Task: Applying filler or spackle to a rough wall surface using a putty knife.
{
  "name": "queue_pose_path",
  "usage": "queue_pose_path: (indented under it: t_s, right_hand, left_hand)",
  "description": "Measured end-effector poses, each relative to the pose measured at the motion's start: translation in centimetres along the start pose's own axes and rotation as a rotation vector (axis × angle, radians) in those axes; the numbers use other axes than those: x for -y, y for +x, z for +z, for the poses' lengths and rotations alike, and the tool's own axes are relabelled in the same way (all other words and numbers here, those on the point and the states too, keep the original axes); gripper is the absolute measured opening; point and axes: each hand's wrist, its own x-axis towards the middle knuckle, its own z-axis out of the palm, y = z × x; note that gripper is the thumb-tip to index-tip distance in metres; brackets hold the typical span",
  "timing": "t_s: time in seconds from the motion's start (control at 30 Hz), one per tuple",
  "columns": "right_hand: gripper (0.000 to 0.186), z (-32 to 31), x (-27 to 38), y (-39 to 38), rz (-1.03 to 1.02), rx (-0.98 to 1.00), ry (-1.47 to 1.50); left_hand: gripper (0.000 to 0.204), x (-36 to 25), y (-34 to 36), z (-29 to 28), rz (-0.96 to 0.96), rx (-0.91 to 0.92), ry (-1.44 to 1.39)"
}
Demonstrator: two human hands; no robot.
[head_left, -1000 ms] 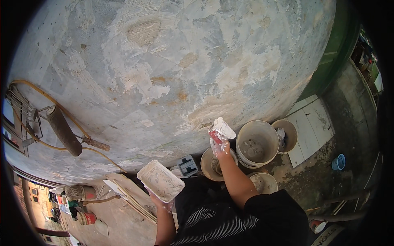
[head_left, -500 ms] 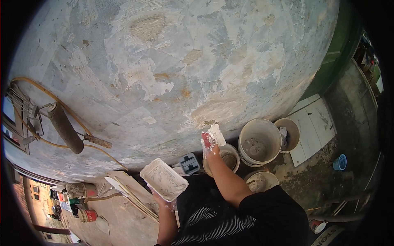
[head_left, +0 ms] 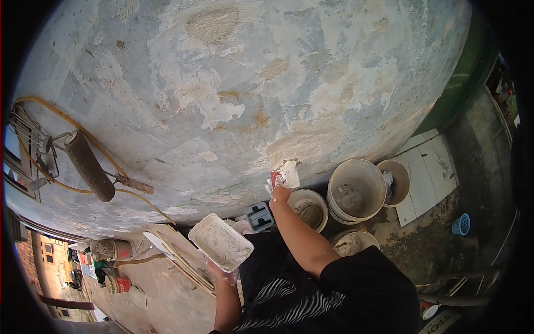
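Note:
My right hand [head_left: 280, 193], smeared with white putty, is closed round the red handle of a putty knife [head_left: 290, 175]. White putty coats the knife's wide blade, which lies at the low part of the wall [head_left: 183, 131], just below a beige patch; whether it presses on the surface I cannot tell. In front of my body, my left hand [head_left: 223, 271] grips a rectangular plastic tub [head_left: 238, 253] from below, its fingers mostly hidden by it. The tub is tilted, its inside smeared with pale putty.
Along the wall's foot stand a large bucket [head_left: 357, 192], a smaller bucket [head_left: 398, 183], other putty-stained buckets and a grey caddy [head_left: 259, 216]. A paint roller [head_left: 89, 166] and yellow hose [head_left: 67, 127] hang at left. Boards [head_left: 181, 259] lie on the floor; a blue basket [head_left: 460, 224] sits right.
Along the wall, my right hand has moved the putty knife a little up and to the left. The tub in my left hand has barely moved, and the view has shifted slightly.

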Motion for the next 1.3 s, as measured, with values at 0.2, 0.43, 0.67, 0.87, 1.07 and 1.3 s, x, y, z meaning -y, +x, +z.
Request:
queue_pose_path:
  t_s: [0.2, 0.43, 0.67, 0.87, 1.07, 1.3]
  right_hand:
    - [0.040, 2.0, -1.4, 0.1, -0.234, -0.045, -0.462]
    - [0.058, 4.2, -0.5, -1.3, -0.492, -0.060, -1.148]
    - [0.063, 4.7, -0.1, -4.3, -0.362, 0.254, -1.496]
    - [0.060, 2.1, 0.1, -5.7, -0.350, 0.361, -1.568]
    - [0.065, -2.3, 5.5, -3.6, -0.314, 0.168, -1.563]
    - [0.063, 0.2, 9.2, -0.9, -0.282, 0.043, -1.691]
  left_hand:
    - [0.050, 0.2, -0.6, 1.7, -0.029, 0.018, 0.002]
    - [0.049, -0.2, -0.8, 2.3, -0.020, 0.022, 0.007]
    - [0.048, -0.2, -0.7, 2.1, -0.024, 0.005, 0.020]
    - [0.048, -0.2, -0.2, 1.9, -0.034, 0.028, 0.007]
    - [0.049, 0.6, 0.9, 0.9, -0.029, 0.064, 0.035]
    - [0.050, 1.0, 1.3, 0.8, -0.054, 0.092, -0.008]
